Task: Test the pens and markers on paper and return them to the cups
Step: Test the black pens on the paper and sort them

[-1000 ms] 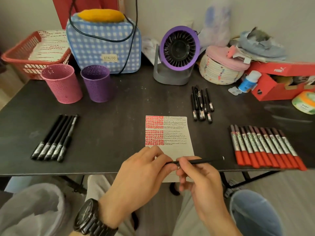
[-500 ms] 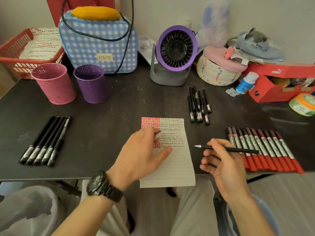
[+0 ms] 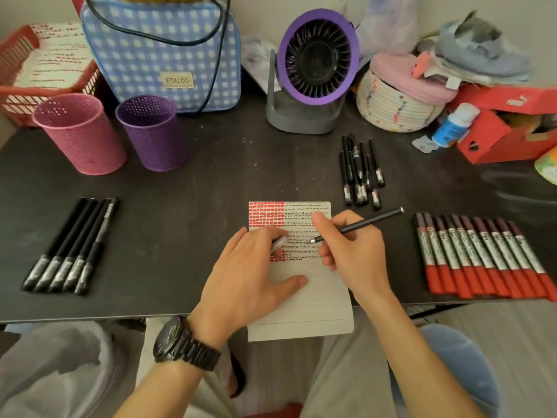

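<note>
Wrist: a black wristwatch [image 3: 184, 345] sits on the left arm, nearest the camera
Left hand: the left hand [image 3: 256, 276] lies on the paper with its thumb spread flat, and its fingers hold a small greyish pen cap [image 3: 278, 244]
Right hand: the right hand [image 3: 352, 251] grips a black pen [image 3: 361, 226] in a writing hold, with the tip down on the sheet among the black marks
Paper: the paper [image 3: 301, 300] lies in the middle of the dark table [image 3: 196, 221], its near end hanging over the table edge; red blocks fill its far left part and rows of black scribbles its far right
Left row: five capped black pens [image 3: 69, 245] lie side by side, well apart from the sheet
Right row: red markers [image 3: 482, 257] lie packed together with their red caps toward the person
Behind the sheet: a loose bunch of thin black pens [image 3: 360, 173] lies just beyond the paper's far right corner
Cups: a pink cup [image 3: 80, 134] and a purple cup [image 3: 152, 132] stand upright next to each other at far left
Back edge: a checked bag [image 3: 159, 52], a purple fan [image 3: 313, 70] and a red shoebox [image 3: 506, 125] line the wall
</note>
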`<state>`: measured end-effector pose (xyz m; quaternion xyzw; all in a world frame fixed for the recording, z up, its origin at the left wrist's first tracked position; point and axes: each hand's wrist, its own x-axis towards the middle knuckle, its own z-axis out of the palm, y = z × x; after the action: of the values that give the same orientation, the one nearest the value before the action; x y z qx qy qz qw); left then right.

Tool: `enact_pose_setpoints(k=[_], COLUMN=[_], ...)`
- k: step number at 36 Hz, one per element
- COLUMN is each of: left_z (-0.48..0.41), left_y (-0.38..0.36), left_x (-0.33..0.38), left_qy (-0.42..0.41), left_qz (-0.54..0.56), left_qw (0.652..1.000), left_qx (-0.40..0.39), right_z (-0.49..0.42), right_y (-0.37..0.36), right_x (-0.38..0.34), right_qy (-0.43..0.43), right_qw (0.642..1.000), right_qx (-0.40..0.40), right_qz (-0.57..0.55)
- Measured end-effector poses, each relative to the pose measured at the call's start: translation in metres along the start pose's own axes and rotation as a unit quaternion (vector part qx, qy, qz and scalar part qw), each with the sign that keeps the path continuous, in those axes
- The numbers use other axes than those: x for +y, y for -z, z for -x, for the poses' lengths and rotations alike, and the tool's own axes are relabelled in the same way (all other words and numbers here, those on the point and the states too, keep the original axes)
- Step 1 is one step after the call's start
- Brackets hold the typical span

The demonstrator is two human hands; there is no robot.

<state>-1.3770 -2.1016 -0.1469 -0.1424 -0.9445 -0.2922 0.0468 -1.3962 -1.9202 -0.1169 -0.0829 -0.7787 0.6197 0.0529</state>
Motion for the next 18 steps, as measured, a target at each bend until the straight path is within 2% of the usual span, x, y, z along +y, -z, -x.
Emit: enact_pose_setpoints(k=[6,18], left_z=[-0.002,-0.002], left_y=[0.001,0.003], left_x=[0.001,0.003], left_qy=[0.007,0.01], left_qz=[0.012,0.021], left_qw=[1.0,1.0], left_qx=[0.0,0.005], right_z=[0.003,0.001], right_y=[-0.005,-0.008], right_x=[0.018,0.024], right_qy=[0.06,0.061], right_qw=[0.995,0.992], right_qx=[0.042,0.046], right_qz=[0.069,0.102])
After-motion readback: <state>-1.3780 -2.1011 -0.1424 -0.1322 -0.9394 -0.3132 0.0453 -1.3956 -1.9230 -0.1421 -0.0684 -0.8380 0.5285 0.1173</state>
